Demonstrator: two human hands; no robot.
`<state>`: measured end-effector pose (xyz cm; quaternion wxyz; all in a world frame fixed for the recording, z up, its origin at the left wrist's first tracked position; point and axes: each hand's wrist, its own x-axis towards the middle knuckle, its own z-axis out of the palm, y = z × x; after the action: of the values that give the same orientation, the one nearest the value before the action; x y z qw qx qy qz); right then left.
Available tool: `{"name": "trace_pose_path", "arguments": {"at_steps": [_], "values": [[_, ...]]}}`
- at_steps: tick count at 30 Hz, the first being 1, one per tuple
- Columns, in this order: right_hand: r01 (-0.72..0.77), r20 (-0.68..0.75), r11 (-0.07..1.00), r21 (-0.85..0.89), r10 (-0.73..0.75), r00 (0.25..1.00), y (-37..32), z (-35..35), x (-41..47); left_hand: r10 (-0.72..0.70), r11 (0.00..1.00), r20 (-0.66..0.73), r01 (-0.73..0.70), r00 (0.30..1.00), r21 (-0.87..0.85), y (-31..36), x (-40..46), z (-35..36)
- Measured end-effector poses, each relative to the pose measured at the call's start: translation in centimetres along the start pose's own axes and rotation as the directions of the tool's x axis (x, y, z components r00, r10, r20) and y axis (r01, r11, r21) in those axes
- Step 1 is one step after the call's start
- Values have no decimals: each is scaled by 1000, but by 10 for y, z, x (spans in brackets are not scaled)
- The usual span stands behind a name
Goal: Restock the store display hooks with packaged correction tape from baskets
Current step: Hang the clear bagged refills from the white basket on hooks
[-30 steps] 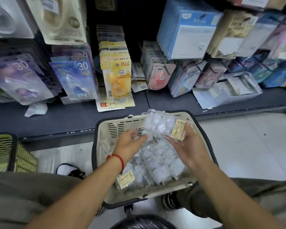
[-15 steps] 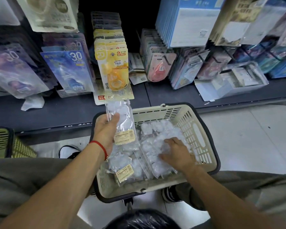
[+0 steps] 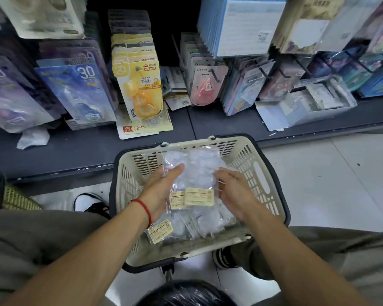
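Both hands are holding clear packs of correction tape (image 3: pixel 197 173) over a cream basket (image 3: pixel 261 173). The left hand (image 3: pixel 164 191) is lying flat under the packs on one side, with a red string (image 3: pixel 143 207) around its wrist. The right hand (image 3: pixel 232 191) is pinching the edge of the packs on the other side. Two tan labels are showing between the hands.

More clear packs (image 3: pixel 186 226) are lying in the basket just under the hands, so they are hiding most of the basket floor. Past the fingertips, a dark shelf (image 3: pixel 86 149) is running across. Above it, yellow tape packs (image 3: pixel 139 85) are hanging on a hook, and blue packs (image 3: pixel 75 91) are hanging further over to the left. Pink packs (image 3: pixel 206 85) are hanging up to the right of the yellow ones. A green basket (image 3: pixel 7 195) is sitting well off to the left of the left arm. A shoe (image 3: pixel 89 202) is peeking out beside the cream basket.
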<state>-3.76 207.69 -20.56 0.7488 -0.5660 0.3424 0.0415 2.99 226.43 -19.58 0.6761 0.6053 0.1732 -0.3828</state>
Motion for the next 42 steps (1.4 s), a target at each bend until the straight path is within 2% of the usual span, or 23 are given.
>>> {"name": "trace_pose_path", "arguments": {"at_steps": [3, 5, 7, 8, 9, 10, 12, 13, 16, 17, 19, 20, 22, 24, 26, 31, 33, 35, 36, 38, 40, 42], "values": [[172, 38, 935, -311, -169, 985, 13, 11, 4, 81, 994, -4, -81, 997, 79, -11, 2, 0], [186, -50, 813, -552, -255, 966, 20, -3, 15, 92, 991, -58, -87, 994, 97, -12, 3, -6], [4, -142, 496, -868, -255, 956, 29, -32, 28, 62, 994, -83, -55, 995, 90, -10, 4, -13], [-99, -177, 349, -932, -199, 964, 34, -45, 30, 51, 996, -89, -44, 995, 78, -8, 5, -15], [-150, -190, 255, -955, -139, 972, 39, -55, 31, 52, 996, -97, -46, 994, 72, -7, 5, -17], [-158, -181, 218, -963, -89, 979, 42, -61, 31, 58, 996, -104, -50, 993, 72, -6, 5, -18], [-122, -144, 253, -960, -70, 987, 45, -66, 31, 56, 996, -101, -49, 993, 72, -4, 6, -18], [-116, -151, 316, -942, -88, 985, 41, -69, 30, 56, 996, -99, -49, 993, 76, -5, 7, -17], [-183, -340, 609, -772, -152, 928, 7, -75, 22, 50, 997, -90, -44, 995, 64, -6, 10, -16], [-191, -430, 715, -673, -167, 887, -8, -79, 17, 43, 998, -87, -39, 995, 45, -6, 10, -15], [-174, -538, 895, -411, -84, 839, -35, -86, 7, 35, 999, -79, -35, 996, 6, -5, 10, -14], [-151, -523, 949, -278, -18, 852, -45, -89, 3, 30, 999, -74, -31, 997, -11, -4, 10, -13], [-95, -387, 995, -37, 73, 919, -58, -92, -4, 18, 999, -68, -21, 998, -47, -2, 12, -12], [-67, -188, 992, 109, 87, 978, -62, -90, -7, -1, 996, -73, -6, 997, -88, -1, 12, -10], [-62, -24, 995, 77, 64, 998, -60, -82, -8, -20, 989, -65, 10, 998, -148, 1, 10, -8], [-40, 251, 999, -6, 40, 967, -33, -31, -11, -52, 966, 45, 62, 998, -251, 6, 5, -6], [-8, 319, 999, -52, 24, 947, -19, -7, -11, 0, 974, 47, 11, 999, -225, 3, 5, -6], [89, 324, 975, -206, -18, 946, -11, 11, -6, 76, 982, 8, -73, 997, -175, -1, 5, -10], [158, 300, 930, -331, -55, 952, -10, 16, -2, 104, 983, -16, -105, 994, -147, -1, 4, -14], [258, 195, 754, -604, -174, 965, -7, 16, 14, 137, 985, -77, -144, 988, -90, 2, 2, -24], [221, 53, 558, -800, -301, 952, -4, 11, 37, 163, 984, -140, -172, 977, -49, 10, 0, -36], [106, -12, 398, -911, -282, 959, 3, 7, 62, 183, 980, -183, -194, 966, -46, 15, -2, -48]]}}
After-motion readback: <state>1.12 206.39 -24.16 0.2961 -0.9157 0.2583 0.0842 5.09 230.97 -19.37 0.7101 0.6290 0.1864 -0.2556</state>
